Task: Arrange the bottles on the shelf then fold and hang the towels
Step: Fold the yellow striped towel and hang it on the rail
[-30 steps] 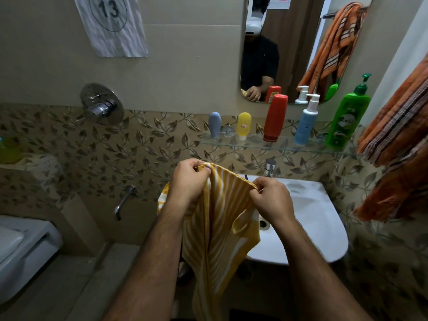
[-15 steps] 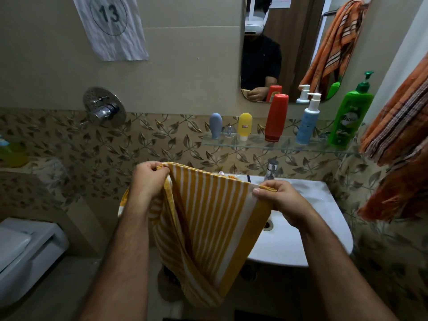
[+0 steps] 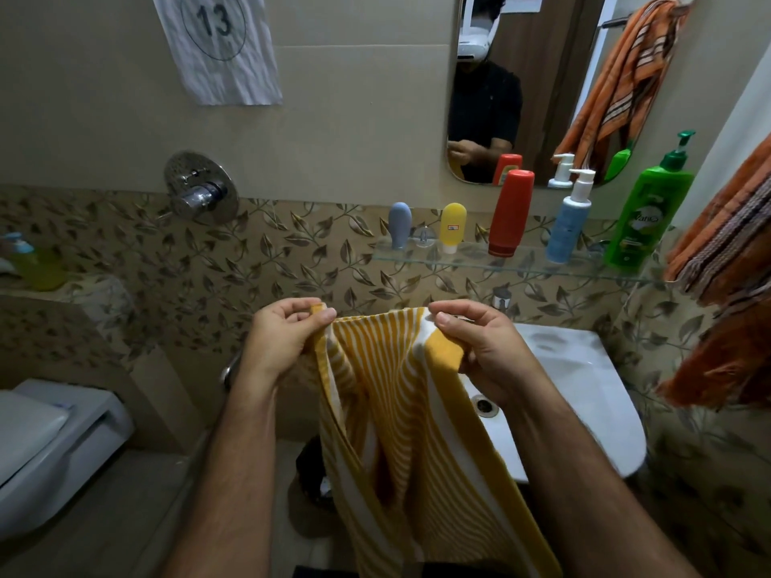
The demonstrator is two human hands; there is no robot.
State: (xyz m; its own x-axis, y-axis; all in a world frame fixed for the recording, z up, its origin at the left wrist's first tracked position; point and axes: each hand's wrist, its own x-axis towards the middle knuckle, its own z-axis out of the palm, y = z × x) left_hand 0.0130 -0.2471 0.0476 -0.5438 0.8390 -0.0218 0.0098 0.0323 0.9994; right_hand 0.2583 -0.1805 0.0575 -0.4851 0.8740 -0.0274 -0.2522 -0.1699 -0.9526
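Observation:
A yellow and white striped towel hangs down in front of me. My left hand pinches its top left corner and my right hand pinches its top right edge, a short span apart. On the glass shelf stand several bottles in a row: a grey-blue tube, a yellow tube, a red bottle, a blue pump bottle and a green pump bottle. An orange striped towel hangs at the right edge.
A white basin sits under the shelf, partly behind the towel. A mirror hangs above the shelf. A wall tap knob is on the left, a toilet at lower left, and a yellow-green bottle on the left ledge.
My hands spread the towel wide half a second ago, then came closer together again. The towel now hangs narrower between them, with folds down its middle.

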